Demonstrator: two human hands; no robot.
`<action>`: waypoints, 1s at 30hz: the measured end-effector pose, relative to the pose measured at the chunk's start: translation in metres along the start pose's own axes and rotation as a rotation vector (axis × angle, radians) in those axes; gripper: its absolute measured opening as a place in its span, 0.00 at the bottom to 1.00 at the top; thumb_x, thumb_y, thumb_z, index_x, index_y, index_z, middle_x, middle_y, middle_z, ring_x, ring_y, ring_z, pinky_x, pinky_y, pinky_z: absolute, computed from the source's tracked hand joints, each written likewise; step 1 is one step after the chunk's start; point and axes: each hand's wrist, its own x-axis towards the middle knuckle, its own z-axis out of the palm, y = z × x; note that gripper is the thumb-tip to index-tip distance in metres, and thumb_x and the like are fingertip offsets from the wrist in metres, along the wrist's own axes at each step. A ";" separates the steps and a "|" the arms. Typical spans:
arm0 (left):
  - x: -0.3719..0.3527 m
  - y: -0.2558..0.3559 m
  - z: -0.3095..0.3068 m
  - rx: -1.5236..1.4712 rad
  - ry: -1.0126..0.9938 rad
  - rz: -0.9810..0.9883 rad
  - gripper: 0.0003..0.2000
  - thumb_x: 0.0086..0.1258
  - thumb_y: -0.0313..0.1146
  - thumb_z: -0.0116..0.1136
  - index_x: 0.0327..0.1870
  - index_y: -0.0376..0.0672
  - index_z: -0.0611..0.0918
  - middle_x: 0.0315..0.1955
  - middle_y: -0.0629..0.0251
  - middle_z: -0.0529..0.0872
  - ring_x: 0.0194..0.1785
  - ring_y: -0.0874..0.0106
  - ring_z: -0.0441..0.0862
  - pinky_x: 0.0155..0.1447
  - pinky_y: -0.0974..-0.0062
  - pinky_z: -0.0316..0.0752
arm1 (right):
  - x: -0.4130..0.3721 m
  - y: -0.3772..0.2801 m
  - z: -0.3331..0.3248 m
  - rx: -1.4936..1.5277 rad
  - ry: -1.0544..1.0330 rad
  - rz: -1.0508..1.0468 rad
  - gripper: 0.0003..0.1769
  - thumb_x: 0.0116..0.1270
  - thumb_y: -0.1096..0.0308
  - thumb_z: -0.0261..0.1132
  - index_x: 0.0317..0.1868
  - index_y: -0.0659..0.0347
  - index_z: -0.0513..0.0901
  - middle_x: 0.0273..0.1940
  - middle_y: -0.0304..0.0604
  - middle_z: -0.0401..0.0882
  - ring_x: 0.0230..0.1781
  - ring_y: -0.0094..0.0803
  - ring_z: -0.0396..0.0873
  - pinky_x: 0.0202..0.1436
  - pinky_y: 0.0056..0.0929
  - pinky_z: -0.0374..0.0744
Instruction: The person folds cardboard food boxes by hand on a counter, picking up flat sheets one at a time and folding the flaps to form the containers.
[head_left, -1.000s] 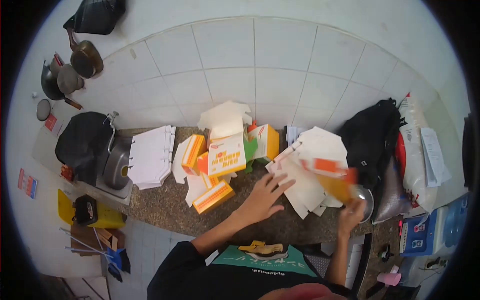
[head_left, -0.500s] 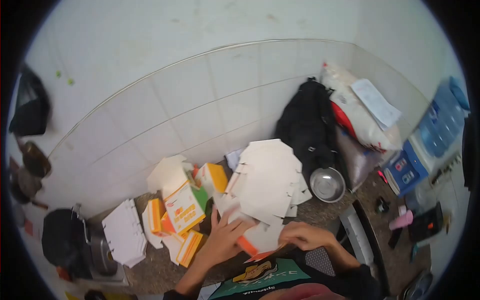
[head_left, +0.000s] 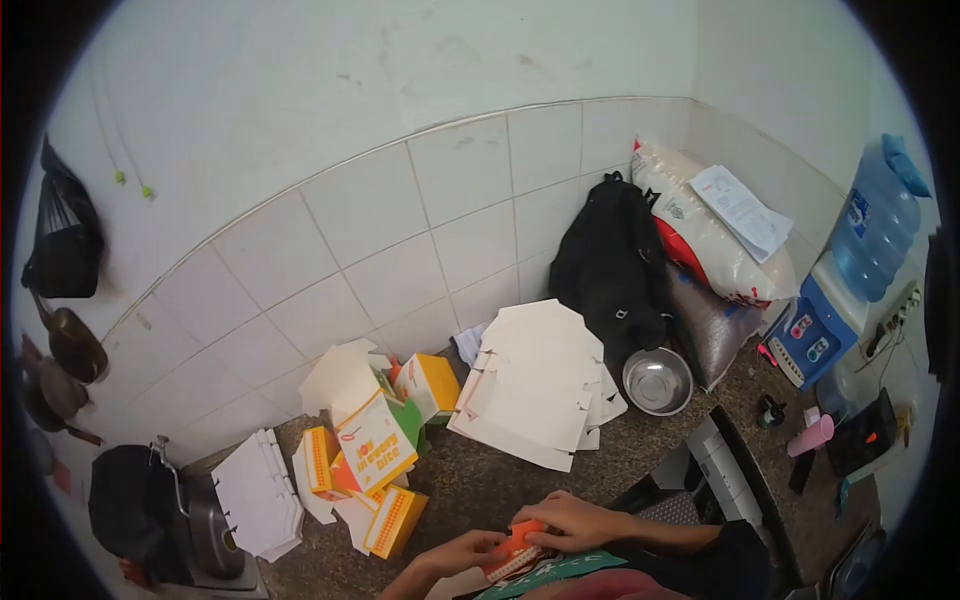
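Close to my body, an orange printed food carton is held between both hands. My left hand pinches its left side with fingers bent. My right hand grips the upper right edge, its fingers closed over the card. The carton's lower part is hidden at the bottom of the view. Beyond the hands lies a stack of flat white carton blanks, apart from both hands. To the left sits a pile of folded yellow, white and green food boxes.
Another stack of white blanks stands beside the sink. A metal bowl, black bag and rice-like sack are at the back right. A grey-and-black appliance borders my right arm. A water dispenser stands farther right.
Both hands have drawn the orange-edged carton off the white stack and down toward my body. The stack now lies uncovered by my hands. The camera view has shifted slightly.
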 end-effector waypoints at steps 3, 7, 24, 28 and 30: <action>0.023 -0.029 0.003 -0.117 -0.072 -0.008 0.18 0.80 0.41 0.59 0.60 0.37 0.83 0.49 0.67 0.88 0.48 0.82 0.83 0.55 0.78 0.78 | 0.010 -0.011 0.003 -0.146 0.038 0.160 0.26 0.76 0.46 0.61 0.61 0.58 0.80 0.49 0.50 0.87 0.48 0.50 0.86 0.62 0.48 0.77; 0.014 -0.024 0.011 -0.405 -0.144 -0.052 0.19 0.81 0.44 0.59 0.60 0.37 0.83 0.48 0.69 0.88 0.48 0.83 0.81 0.55 0.80 0.77 | 0.018 0.018 0.009 -0.144 -0.016 0.256 0.22 0.76 0.49 0.59 0.52 0.60 0.84 0.42 0.55 0.88 0.43 0.56 0.86 0.49 0.51 0.82; -0.067 0.050 0.013 0.740 0.095 0.005 0.19 0.68 0.42 0.71 0.50 0.36 0.87 0.41 0.50 0.90 0.43 0.60 0.90 0.48 0.63 0.82 | 0.036 0.028 -0.001 -0.083 0.084 0.046 0.28 0.79 0.48 0.57 0.29 0.63 0.82 0.23 0.54 0.78 0.25 0.55 0.78 0.29 0.48 0.70; -0.055 0.039 0.028 1.027 0.374 0.030 0.14 0.64 0.37 0.72 0.43 0.37 0.86 0.33 0.46 0.89 0.40 0.46 0.88 0.47 0.54 0.82 | 0.050 0.013 -0.011 -0.135 -0.030 0.073 0.29 0.79 0.46 0.57 0.28 0.62 0.82 0.23 0.54 0.79 0.26 0.55 0.80 0.31 0.49 0.73; -0.043 0.045 0.036 1.068 0.403 0.061 0.14 0.63 0.35 0.72 0.45 0.37 0.85 0.31 0.45 0.88 0.39 0.43 0.87 0.46 0.51 0.81 | 0.057 -0.009 -0.014 -0.401 -0.246 0.021 0.28 0.78 0.46 0.57 0.30 0.61 0.84 0.23 0.53 0.80 0.28 0.56 0.81 0.32 0.49 0.75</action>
